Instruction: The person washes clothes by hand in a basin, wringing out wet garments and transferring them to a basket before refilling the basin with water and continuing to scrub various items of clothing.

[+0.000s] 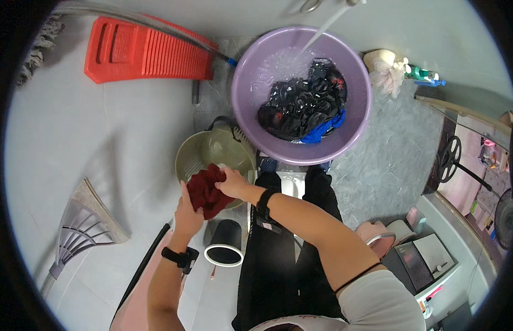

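Note:
A dark red cloth (207, 192) is bunched between my two hands, above the near side of an olive-green basket (198, 145). My left hand (187, 213) grips its left edge, and my right hand (233, 183) pinches it from the right. Much of the basket's inside is hidden by the cloth and hands. Beyond, a large purple basin (244, 109) holds water and soaked black clothes (304, 101), with a blue cloth (324, 127) at their near edge. A stream of water (322, 28) runs into the basin from a tap (355, 2).
A red plastic washboard (148, 49) leans at the upper left, crossed by a mop handle (169, 31). A squeegee-like tool (88, 223) stands at the left. Near my legs is a black bin (226, 238) with a white rim. A bath puff (385, 76) and bottles (418, 73) lie right of the basin.

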Demonstrator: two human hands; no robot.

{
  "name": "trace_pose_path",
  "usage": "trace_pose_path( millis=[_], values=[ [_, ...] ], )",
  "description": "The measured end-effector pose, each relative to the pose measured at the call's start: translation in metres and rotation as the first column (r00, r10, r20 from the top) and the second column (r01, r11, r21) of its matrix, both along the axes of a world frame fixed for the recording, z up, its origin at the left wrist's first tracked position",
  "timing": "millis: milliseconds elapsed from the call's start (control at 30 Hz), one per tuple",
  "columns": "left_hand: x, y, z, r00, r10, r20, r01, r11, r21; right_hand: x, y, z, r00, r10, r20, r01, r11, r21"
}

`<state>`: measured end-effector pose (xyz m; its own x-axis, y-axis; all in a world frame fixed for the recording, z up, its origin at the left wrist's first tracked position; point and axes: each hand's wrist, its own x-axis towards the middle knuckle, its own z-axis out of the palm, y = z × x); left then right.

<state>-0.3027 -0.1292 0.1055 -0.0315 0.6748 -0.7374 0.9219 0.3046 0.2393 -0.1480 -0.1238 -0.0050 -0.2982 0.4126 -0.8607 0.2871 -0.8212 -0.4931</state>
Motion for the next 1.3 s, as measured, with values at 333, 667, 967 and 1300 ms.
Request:
trace_pose_path(
  millis=[333,667,967,1300],
  values=[
    [0.006,-0.024,-0.098,1.0,-0.025,0.005,0.025,1.0,-0.016,0.05,0.02,-0.066,0.908,0.042,0.418,-0.133,0.973,0.191],
    [-0.023,0.027,-0.189,0.998,0.015,-0.068,0.006,0.954,0.299,0.027,-0.032,-0.168,0.907,0.137,0.397,-0.161,0.986,0.028],
    [-0.07,0.135,-0.218,0.894,-0.279,-0.351,0.325,0.942,0.078,0.016,-0.033,-0.164,0.987,0.136,0.089,-0.133,0.99,-0.038],
    [0.049,0.134,-0.06,0.845,-0.361,-0.395,0.482,0.834,0.268,0.073,-0.083,-0.064,0.982,-0.126,-0.144,0.134,0.99,0.048]
  ],
)
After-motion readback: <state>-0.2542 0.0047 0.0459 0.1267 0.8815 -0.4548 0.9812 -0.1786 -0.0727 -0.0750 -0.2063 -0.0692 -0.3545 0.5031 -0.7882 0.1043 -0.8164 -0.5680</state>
